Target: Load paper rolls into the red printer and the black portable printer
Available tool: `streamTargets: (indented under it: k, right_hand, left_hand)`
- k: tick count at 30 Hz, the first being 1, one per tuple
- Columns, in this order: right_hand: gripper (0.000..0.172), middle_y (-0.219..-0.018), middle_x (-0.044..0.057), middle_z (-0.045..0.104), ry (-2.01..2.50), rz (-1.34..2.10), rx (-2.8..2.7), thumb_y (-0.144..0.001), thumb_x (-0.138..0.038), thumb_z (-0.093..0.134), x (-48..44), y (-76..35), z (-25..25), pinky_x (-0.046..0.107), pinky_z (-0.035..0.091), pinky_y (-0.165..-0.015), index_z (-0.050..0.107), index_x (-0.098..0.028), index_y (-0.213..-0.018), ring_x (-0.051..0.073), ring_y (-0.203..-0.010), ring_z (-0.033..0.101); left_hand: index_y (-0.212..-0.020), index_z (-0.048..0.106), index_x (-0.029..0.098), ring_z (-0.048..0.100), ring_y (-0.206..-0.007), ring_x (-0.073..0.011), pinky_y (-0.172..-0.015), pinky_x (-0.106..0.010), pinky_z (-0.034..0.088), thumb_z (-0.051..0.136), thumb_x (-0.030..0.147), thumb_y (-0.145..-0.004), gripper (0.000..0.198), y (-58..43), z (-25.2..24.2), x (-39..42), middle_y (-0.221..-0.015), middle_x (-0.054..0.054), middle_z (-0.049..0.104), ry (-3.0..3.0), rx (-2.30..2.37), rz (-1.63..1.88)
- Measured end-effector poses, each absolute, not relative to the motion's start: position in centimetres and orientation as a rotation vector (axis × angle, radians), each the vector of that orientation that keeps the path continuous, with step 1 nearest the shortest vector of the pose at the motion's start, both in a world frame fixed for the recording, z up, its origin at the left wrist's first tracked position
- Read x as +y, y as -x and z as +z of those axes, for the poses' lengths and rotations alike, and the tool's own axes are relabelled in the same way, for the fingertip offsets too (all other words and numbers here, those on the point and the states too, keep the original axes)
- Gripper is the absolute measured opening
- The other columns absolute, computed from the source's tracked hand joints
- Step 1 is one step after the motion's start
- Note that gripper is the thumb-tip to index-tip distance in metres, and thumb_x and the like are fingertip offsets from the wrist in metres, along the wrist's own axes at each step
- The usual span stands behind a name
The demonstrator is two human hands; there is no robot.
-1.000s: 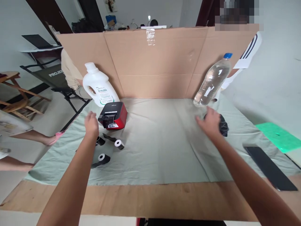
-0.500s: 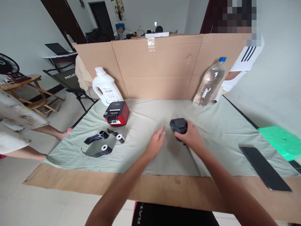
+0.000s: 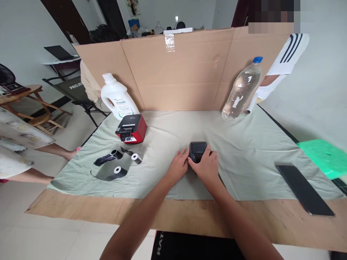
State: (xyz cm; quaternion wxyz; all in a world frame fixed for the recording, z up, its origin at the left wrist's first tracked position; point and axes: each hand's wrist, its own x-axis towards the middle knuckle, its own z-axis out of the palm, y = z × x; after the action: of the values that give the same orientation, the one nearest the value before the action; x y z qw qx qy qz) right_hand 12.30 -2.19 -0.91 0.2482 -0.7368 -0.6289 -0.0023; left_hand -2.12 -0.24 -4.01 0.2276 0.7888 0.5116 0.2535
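Note:
A small black device with a dark screen rests on the grey-green cloth. My right hand grips its right side and near end, thumb at the front left. Against the device's left edge lies my left hand, its fingers extended and pointing forward. A dark strap or cord runs from under my right wrist towards the cloth's near edge. To the left stand a red and black printer and several black rolls, one of them a roll with a white core.
A cardboard screen spans the back. Before it stand a white jug and a water bottle. At right lie a black tablet and a green plastic item. People are beyond the table.
The black device has moved left and nearer, turned straighter, with my right hand on it. My left hand has come up against its left side.

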Motion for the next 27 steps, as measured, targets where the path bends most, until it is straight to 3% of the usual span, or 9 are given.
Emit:
streamTargets:
  k: [4, 8, 14, 22, 27]
  right_hand:
    - [0.102, -0.118, 0.029, 0.055, 1.995, 0.104, -1.676, -0.074, -0.062, 0.077, -2.1, -12.6, -1.5, 0.055, 0.046, -0.097, 0.042, 0.001, -0.145, 0.043, -0.11, 0.055]
    - [0.097, -0.13, 0.028, 0.056, 1.759, 0.355, -1.614, -0.079, -0.069, 0.067, -1.3, -14.9, -2.0, 0.061, 0.043, -0.106, 0.042, -0.007, -0.149, 0.044, -0.124, 0.054]
    - [0.076, -0.161, 0.017, 0.044, 1.298, 0.933, -1.317, -0.096, -0.069, 0.042, 0.1, -17.6, -2.6, 0.051, 0.035, -0.123, 0.038, -0.023, -0.156, 0.029, -0.149, 0.043]
    - [0.076, -0.167, 0.012, 0.037, 1.293, 0.913, -1.295, -0.101, -0.064, 0.032, 0.1, -16.2, -3.9, 0.048, 0.028, -0.127, 0.028, -0.022, -0.164, 0.024, -0.155, 0.034]
    - [0.075, -0.168, 0.012, 0.035, 1.285, 0.918, -1.311, -0.102, -0.061, 0.034, 0.2, -16.3, -4.2, 0.046, 0.026, -0.128, 0.026, -0.019, -0.164, 0.023, -0.156, 0.032]
  left_hand:
    - [-0.155, 0.046, 0.013, 0.04, -0.153, -0.0252, -0.131, -0.053, 0.026, 0.037, 0.013, -0.097, 0.059, 2.1, -4.0, -0.3, -0.158, -0.013, 0.05, -2.198, 1.444, 0.647]
    - [-0.154, 0.049, 0.019, 0.044, -0.151, -0.0246, -0.13, -0.052, 0.029, 0.036, 0.018, -0.102, 0.054, 2.4, -3.7, -1.0, -0.155, -0.009, 0.054, -2.18, 1.478, 0.7]
    - [-0.154, 0.05, 0.022, 0.046, -0.149, -0.0232, -0.13, -0.051, 0.028, 0.037, 0.009, -0.095, 0.061, 2.5, -3.6, -1.3, -0.155, -0.006, 0.054, -2.133, 1.471, 0.669]
    - [-0.15, 0.054, 0.022, 0.041, -0.153, -0.0252, -0.133, -0.057, 0.012, 0.042, -0.003, -0.082, 0.073, 2.6, -3.7, -0.6, -0.149, -0.006, 0.06, -2.256, 1.496, 0.575]
    - [-0.15, 0.054, 0.025, 0.042, -0.152, -0.024, -0.133, -0.057, 0.01, 0.04, -0.006, -0.081, 0.077, 2.7, -3.5, -0.6, -0.15, -0.003, 0.059, -2.22, 1.493, 0.582]
